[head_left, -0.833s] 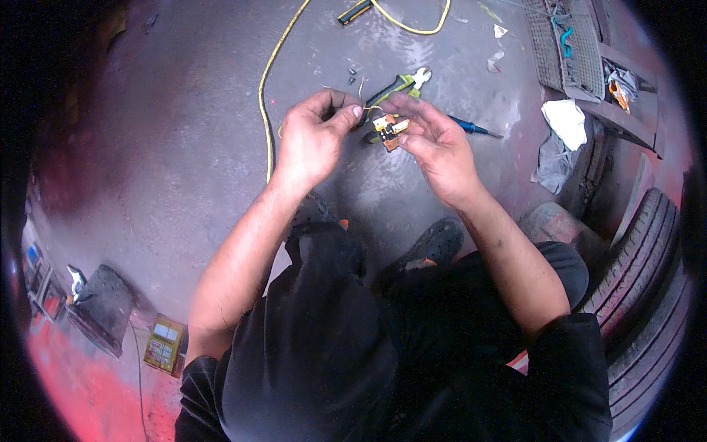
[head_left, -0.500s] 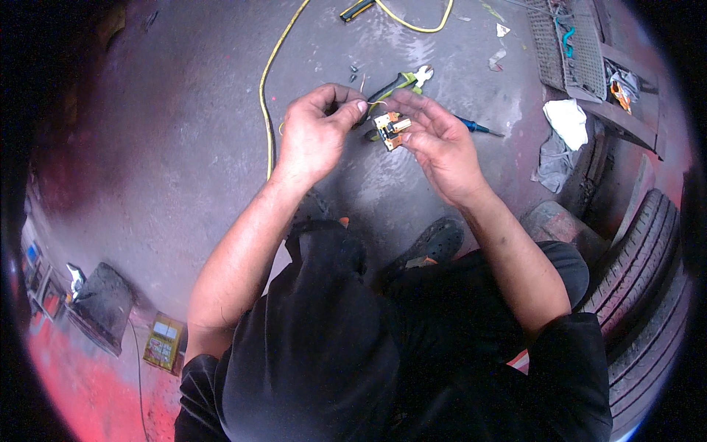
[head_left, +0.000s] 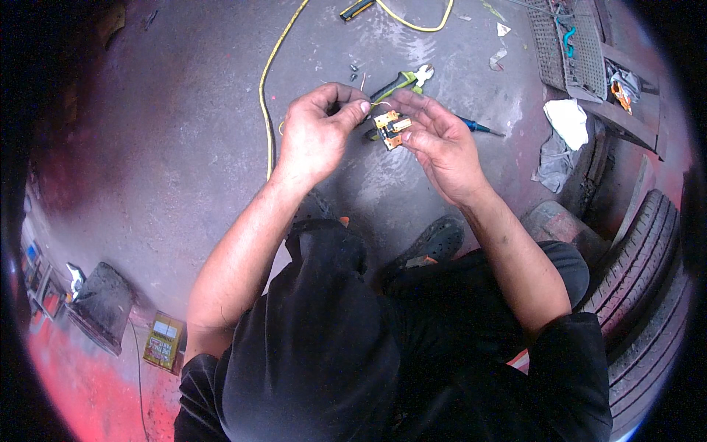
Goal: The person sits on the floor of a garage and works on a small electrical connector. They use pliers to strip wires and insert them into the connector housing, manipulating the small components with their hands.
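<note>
Between the thumb and fingers of my left hand point(head_left: 317, 129) is pinched a thin wire point(head_left: 381, 102), its pale end poking out toward the right. My right hand point(head_left: 442, 140) holds a small electrical fitting point(head_left: 392, 130) with brass-coloured terminals and a dark middle, gripped by thumb and fingers. The wire's end is just above the fitting; whether they touch I cannot tell. Behind my hands, green-handled pliers point(head_left: 406, 79) lie on the floor. A blue screwdriver point(head_left: 479, 127) shows partly past my right fingers. Two small dark screws point(head_left: 353, 72) lie beyond my left hand.
A yellow cable point(head_left: 263, 88) runs along the floor on the left. A yellow-and-black tool point(head_left: 358, 9) lies at the far edge. To the right are a metal rack point(head_left: 563, 59), a white cloth point(head_left: 566, 123) and tyres point(head_left: 637, 258). A yellowish packet point(head_left: 163, 341) lies at lower left.
My left hand has shifted very slightly to the right with the wire. The fitting in my right hand has tilted a little; otherwise the hands keep their places.
</note>
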The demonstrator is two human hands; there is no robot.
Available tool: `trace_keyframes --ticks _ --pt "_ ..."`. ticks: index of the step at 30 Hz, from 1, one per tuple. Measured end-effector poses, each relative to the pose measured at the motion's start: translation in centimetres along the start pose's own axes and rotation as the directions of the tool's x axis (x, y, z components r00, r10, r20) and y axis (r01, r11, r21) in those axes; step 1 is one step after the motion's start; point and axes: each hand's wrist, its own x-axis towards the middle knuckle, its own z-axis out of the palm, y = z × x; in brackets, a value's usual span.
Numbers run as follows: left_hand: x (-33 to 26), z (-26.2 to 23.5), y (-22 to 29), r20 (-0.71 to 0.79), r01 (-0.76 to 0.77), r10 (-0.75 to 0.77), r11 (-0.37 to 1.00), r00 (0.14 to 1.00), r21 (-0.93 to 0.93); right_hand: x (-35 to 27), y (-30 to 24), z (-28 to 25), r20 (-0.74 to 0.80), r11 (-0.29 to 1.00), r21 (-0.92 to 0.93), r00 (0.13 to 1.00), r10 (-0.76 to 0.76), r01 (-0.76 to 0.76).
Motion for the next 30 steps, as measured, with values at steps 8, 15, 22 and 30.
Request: trace_keyframes --ticks 8,15,22,30 --pt "0.7 0.5 -0.3 0.076 -0.055 0.059 0.997 0.995 -0.050 0.0 0.5 0.0 -0.028 0.999 -0.050 0.999 0.019 -0.021" --pt "1.0 0.5 0.2 0.130 -0.093 0.083 0.993 0.988 0.068 0.1 0.6 0.1 -0.112 0.990 -0.120 0.992 0.065 -0.079" --pt "1.0 1.0 0.8 0.130 -0.148 0.120 0.961 0.984 0.233 0.2 0.7 0.0 -0.199 0.982 -0.174 0.980 0.031 -0.067" --pt "0.8 2.8 0.2 0.044 -0.369 0.399 0.791 0.916 0.489 0.2 0.8 -0.7 -0.230 0.984 -0.151 0.972 0.055 -0.091"
